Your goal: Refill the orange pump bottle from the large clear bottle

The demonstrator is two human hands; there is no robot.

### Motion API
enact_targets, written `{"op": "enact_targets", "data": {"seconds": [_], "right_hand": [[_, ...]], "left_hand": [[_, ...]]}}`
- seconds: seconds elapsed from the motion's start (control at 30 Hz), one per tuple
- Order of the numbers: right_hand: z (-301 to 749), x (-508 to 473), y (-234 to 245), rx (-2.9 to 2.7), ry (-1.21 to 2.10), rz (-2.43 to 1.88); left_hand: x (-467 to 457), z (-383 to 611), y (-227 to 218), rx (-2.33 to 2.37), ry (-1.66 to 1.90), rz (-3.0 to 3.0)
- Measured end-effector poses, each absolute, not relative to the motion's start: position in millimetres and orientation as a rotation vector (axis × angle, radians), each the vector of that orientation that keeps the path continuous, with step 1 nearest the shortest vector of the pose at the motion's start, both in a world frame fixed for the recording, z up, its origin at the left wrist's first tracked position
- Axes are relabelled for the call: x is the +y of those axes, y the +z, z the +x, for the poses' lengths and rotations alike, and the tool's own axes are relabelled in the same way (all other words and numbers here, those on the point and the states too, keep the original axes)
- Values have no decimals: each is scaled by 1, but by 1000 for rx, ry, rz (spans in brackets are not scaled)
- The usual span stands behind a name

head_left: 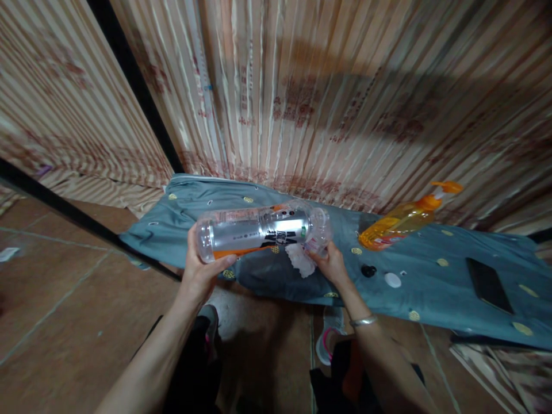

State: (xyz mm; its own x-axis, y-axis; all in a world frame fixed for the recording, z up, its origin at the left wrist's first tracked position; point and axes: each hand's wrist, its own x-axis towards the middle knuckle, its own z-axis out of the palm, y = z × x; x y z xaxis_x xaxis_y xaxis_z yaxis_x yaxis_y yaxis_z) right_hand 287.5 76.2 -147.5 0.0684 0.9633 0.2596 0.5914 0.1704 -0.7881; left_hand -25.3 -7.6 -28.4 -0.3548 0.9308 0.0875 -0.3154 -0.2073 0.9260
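A large clear plastic bottle (245, 233) with a silver, orange and black label is held sideways above the teal cloth. My left hand (202, 261) wraps round its wide end at the left, thumb along the underside. At the right end, my right hand (331, 263) is closed on a crumpled white tissue (301, 260) and presses against the bottle's narrower part. Some of the tissue hangs below the label. The fingers of my right hand are partly hidden behind the bottle.
An orange pump bottle (392, 227) stands on the teal cloth (431, 287) at the right. In front of it lie a small black cap (368, 271) and a white round lid (393, 280). Further right is a black phone (489, 286). A striped curtain (280, 115) hangs behind; a dark pole (138, 86) slants at left.
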Motion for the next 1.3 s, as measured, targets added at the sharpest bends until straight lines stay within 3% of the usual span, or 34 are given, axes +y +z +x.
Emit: {"op": "enact_targets", "data": {"seconds": [1.3], "right_hand": [[286,78,-152,-1624,515,-1552]], "left_hand": [[-7,-27,-31,1079,1716,901]]}}
